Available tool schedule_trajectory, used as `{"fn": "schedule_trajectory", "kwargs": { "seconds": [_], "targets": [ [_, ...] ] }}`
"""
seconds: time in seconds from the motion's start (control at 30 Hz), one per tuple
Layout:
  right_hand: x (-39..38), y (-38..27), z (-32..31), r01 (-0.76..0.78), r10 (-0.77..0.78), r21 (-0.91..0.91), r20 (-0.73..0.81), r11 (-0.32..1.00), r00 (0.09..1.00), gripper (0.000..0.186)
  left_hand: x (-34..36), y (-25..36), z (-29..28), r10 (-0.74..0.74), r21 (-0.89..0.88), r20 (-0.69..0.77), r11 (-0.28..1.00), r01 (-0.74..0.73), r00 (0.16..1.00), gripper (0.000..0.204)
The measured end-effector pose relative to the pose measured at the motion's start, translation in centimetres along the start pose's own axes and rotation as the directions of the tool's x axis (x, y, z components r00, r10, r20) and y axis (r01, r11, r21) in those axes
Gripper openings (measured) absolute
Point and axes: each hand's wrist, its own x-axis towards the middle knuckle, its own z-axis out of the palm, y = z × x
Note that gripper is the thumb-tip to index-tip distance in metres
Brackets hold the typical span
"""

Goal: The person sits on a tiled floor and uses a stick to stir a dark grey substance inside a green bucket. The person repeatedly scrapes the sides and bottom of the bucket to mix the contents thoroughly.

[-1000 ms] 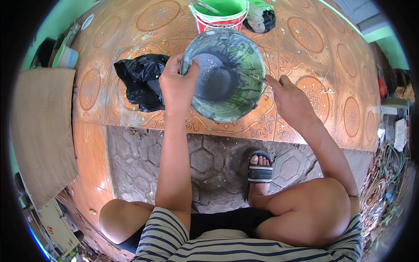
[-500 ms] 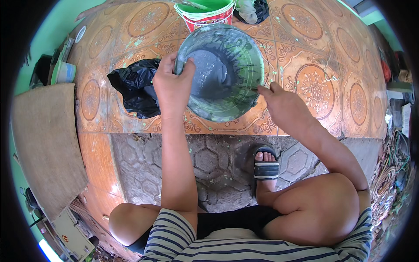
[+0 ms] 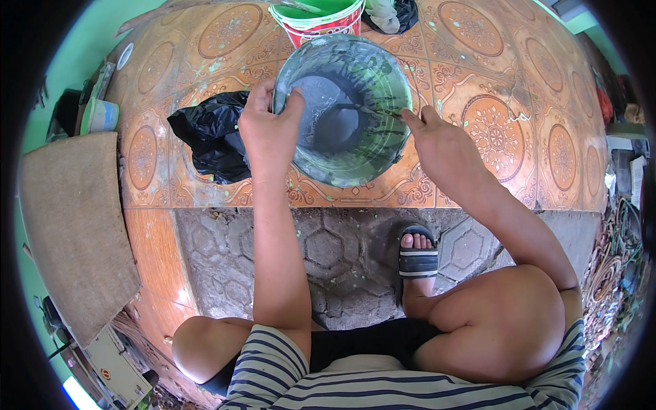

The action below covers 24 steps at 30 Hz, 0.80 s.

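A green bucket (image 3: 342,174), smeared with grey, is tilted so that its mouth faces me. Wet grey paste (image 3: 321,102) lies inside it. My left hand (image 3: 268,126) is closed on the bucket's left rim, with the thumb inside. At the opposite rim, my right hand (image 3: 437,140) grips the end of a thin, dark stirring tool (image 3: 372,110). This tool reaches across the bucket into the paste, where its far end is hard to make out. A crumpled black plastic bag (image 3: 212,133) lies left of the bucket, behind my left wrist.
Behind the bucket stands a red and white pail (image 3: 318,27) with a green inside. Beside it is another black bag (image 3: 400,15). The tiled ledge (image 3: 478,188) ends above rough paving (image 3: 328,260), where my sandalled foot (image 3: 418,253) rests. A brown board (image 3: 75,225) is at left.
My right hand has risen slightly along the bucket's rim, and the stirring tool now shows across the paste. The paste's surface has shifted. My left hand keeps its hold on the rim.
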Motion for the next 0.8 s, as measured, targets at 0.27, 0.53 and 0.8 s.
{"fn": "schedule_trajectory", "kwargs": {
  "seconds": [0.27, 0.53, 0.8],
  "targets": [
    [0.0, -0.6, -0.1, 0.041, -0.042, 0.018, 0.024, 0.999, 0.999, 0.043, 0.1, 0.1, -0.4, -0.002, 0.011, -0.01, 1.0, 0.002, 1.0, 0.033],
    [0.5, -0.7, -0.1, 0.066, -0.067, -0.047, -0.022, 0.997, 0.998, 0.046, 0.2, -0.4, -0.5, 0.027, -0.01, -0.001, 1.0, -0.027, 1.0, 0.031],
    [0.4, -0.9, -0.3, 0.069, -0.069, -0.073, 0.01, 0.995, 0.998, 0.045, 0.1, -0.3, -0.2, 0.027, -0.045, -0.008, 0.999, -0.028, 1.0, 0.032]
  ]
}}
